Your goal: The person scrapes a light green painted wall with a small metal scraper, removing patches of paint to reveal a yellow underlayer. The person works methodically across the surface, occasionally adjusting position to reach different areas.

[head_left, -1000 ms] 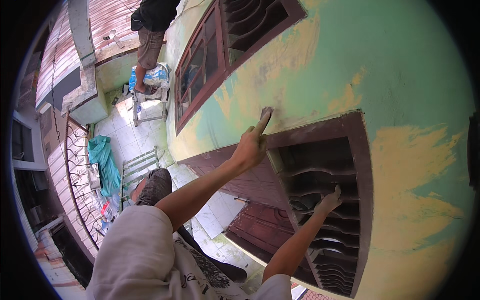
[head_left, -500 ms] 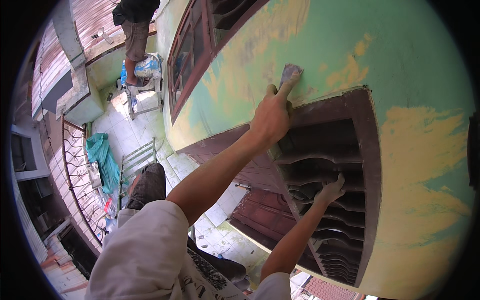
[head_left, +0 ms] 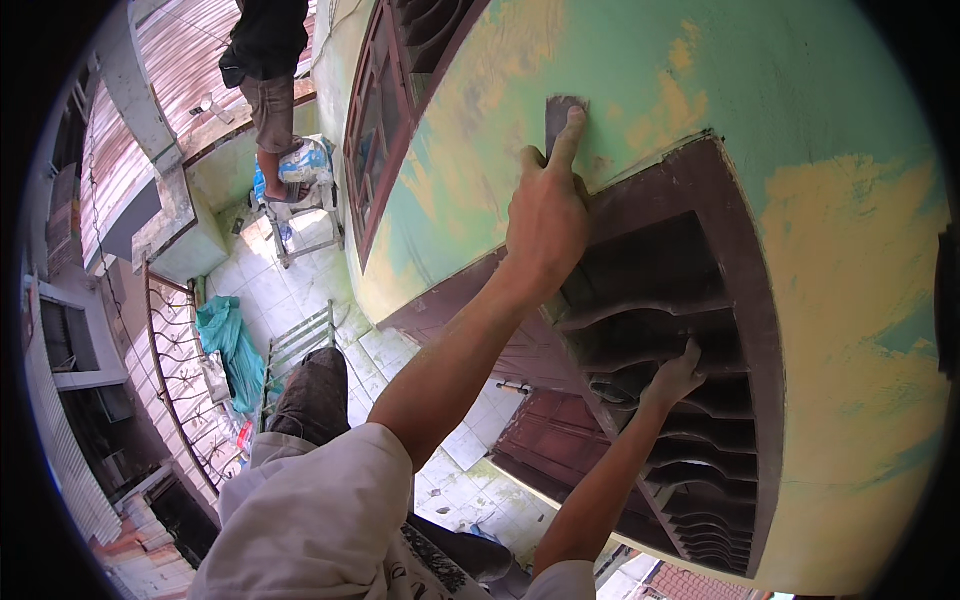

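My left hand (head_left: 548,215) is wrapped round a putty knife, its index finger stretched along the grey blade (head_left: 556,125). The blade lies against the green wall (head_left: 630,60), just above the brown wooden frame, where yellowish patches show through. The putty knife's handle is hidden in my palm. Lower and to the right, my right hand (head_left: 676,380) is closed on one of the dark wavy slats (head_left: 710,395) of the louvred vent; its fingertips are partly hidden behind the slat.
A brown frame (head_left: 755,330) surrounds the slats. Far below lies a tiled floor (head_left: 265,280) with a green ladder (head_left: 300,345) and a teal plastic sheet (head_left: 230,340). Another person (head_left: 268,100) stands on a small scaffold (head_left: 310,235) at the upper left. A metal railing (head_left: 165,370) edges the floor.
The putty knife has moved a little up the wall and its blade now points more upright. My right hand stays at the slat. The whole view has shifted slightly.
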Demonstrator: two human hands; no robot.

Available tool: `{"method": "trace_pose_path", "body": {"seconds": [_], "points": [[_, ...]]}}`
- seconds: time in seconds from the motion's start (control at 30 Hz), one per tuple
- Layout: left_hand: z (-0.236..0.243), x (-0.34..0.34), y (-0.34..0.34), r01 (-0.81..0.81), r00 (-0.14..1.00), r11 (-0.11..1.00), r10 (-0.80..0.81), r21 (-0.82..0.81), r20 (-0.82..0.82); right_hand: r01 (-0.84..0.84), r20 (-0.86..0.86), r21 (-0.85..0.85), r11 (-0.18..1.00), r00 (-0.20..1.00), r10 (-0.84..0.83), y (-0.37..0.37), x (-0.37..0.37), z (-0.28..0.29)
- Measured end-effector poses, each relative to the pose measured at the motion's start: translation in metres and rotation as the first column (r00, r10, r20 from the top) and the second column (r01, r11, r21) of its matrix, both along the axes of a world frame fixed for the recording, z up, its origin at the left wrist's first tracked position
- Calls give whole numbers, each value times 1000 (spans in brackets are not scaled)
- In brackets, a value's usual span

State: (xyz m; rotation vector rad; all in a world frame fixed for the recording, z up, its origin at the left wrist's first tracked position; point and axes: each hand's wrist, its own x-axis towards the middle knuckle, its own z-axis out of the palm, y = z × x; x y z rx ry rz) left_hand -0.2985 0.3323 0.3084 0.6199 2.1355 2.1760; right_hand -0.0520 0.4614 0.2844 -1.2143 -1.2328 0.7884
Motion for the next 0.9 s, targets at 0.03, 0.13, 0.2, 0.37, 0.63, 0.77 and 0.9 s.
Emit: {"method": "trace_pose_path", "body": {"seconds": [0.03,0.13,0.2,0.37,0.63,0.77,0.9], "points": [[17,-12,1,-39,999,999,39,15,-38,22,17,-14,1000,1000,-22,-1,-2,1],[11,-10,-2,-26,993,1000,27,11,-115,-3,53,24,1000,999,2,2,2,-4],[-19,2,-9,105,983,994,-110,-43,-147,-120,54,188,975,992,111,16,11,-16],[39,-21,-15,30,991,999,-32,-18,-128,-114,61,105,988,992,108,4,2,-9],[34,-26,-16,61,994,998,-62,-20,-85,-170,87,176,970,984,157,11,17,-19],[14,1,-10,95,994,995,-95,-9,-59,-144,108,169,975,986,127,8,10,-5],[30,-24,-7,18,999,999,-16,32,-42,-193,98,87,977,978,185,2,4,1]]}}
